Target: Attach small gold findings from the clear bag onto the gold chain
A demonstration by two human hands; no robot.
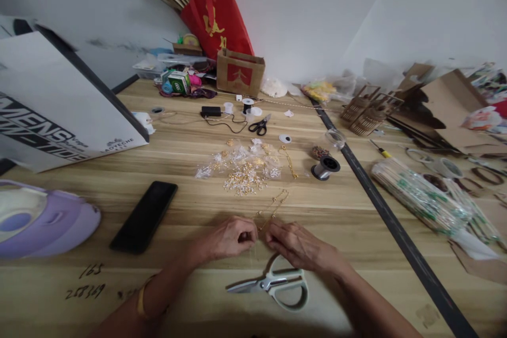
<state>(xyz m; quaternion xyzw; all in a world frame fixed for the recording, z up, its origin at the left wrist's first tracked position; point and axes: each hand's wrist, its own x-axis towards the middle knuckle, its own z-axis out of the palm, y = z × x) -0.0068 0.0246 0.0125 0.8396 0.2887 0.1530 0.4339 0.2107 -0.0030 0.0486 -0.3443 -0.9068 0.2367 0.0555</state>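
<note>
I am remotely watching a plain, pale grey wall (pixel 309 21) standing well beyond the left hand (pixel 233 236) and right hand (pixel 299 245); dark, streaky smudges (pixel 103 42) are marking it, far ahead-left of the left hand. A light-brown, wood-grained tabletop (pixel 336 206) is spreading beneath both hands, and a straight, dark grey strip (pixel 397 229) is crossing it, right of the right hand. Soft, dim light is falling.

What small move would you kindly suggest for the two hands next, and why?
Perhaps bring the left hand slightly closer to the right hand: both are pinched at the near side of the gold chain, which loops away over the table, and a narrow gap separates them.
</note>
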